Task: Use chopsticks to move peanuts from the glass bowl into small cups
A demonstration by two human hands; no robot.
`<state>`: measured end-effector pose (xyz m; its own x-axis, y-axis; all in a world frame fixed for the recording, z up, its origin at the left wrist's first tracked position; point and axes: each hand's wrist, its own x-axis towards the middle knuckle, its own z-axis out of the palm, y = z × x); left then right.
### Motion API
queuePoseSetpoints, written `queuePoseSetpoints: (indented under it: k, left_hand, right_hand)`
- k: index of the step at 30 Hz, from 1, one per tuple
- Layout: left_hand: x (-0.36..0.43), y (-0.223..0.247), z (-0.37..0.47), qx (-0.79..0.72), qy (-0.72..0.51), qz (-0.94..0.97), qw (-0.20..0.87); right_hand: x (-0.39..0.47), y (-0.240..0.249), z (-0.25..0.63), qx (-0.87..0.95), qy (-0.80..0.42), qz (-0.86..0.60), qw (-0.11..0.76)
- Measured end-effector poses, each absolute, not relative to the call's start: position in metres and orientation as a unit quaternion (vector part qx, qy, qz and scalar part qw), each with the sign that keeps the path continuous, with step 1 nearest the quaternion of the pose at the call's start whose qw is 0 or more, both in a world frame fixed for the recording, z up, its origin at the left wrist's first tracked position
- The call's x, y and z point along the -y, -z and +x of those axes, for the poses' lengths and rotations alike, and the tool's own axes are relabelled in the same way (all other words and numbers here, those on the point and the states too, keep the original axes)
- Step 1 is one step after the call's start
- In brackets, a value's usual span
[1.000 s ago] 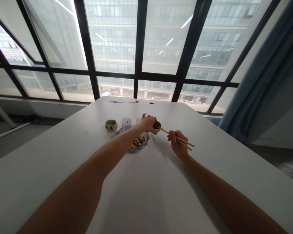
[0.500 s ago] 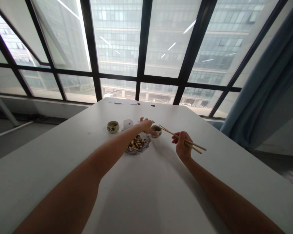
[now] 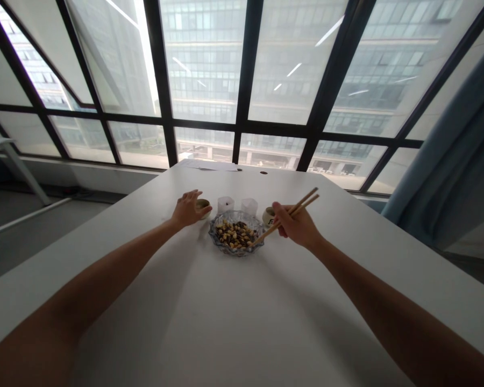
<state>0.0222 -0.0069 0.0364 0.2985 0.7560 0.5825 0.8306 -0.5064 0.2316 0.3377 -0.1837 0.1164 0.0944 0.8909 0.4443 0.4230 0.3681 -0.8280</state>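
My right hand grips a pair of wooden chopsticks, slanting down leftward with their tips at the right rim of a clear, scalloped glass bowl. Mixed nuts or beans, yellowish and dark, fill that bowl. My left hand is beside a small greenish ceramic cup, fingers spread behind and thumb across its front; firm contact cannot be made out. A matching cup with dark writing stands right of the bowl, partly hidden by my right hand.
Two small whitish translucent containers stand behind the bowl. Papers lie at the far end of the white table, by a brown round spot. Windows rise beyond; a blue curtain hangs at right.
My left hand has moved from the right cup over to the left cup. My right hand has swung the chopsticks down to the glass bowl. The view has shifted slightly.
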Motion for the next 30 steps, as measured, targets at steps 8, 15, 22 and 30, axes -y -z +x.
queuePoseSetpoints:
  k: [8,15,22,30]
  left_hand:
    - [-0.002,-0.003,0.038,0.488,0.453,-0.745,-0.038]
    - [0.001,0.001,0.037,0.536,0.451,-0.701,-0.134]
    - [0.006,-0.006,0.039,0.556,0.415,-0.705,-0.144]
    - [0.004,-0.004,0.039,0.539,0.425,-0.713,-0.142]
  right_hand:
    - [0.154,-0.097,0.32,0.666,-0.236,-0.514,0.486]
    - [0.156,-0.106,0.341,0.646,-0.207,-0.507,0.532]
    - [0.161,-0.111,0.342,0.682,-0.224,-0.507,0.477]
    - [0.16,-0.097,0.337,0.738,-0.212,-0.463,0.442]
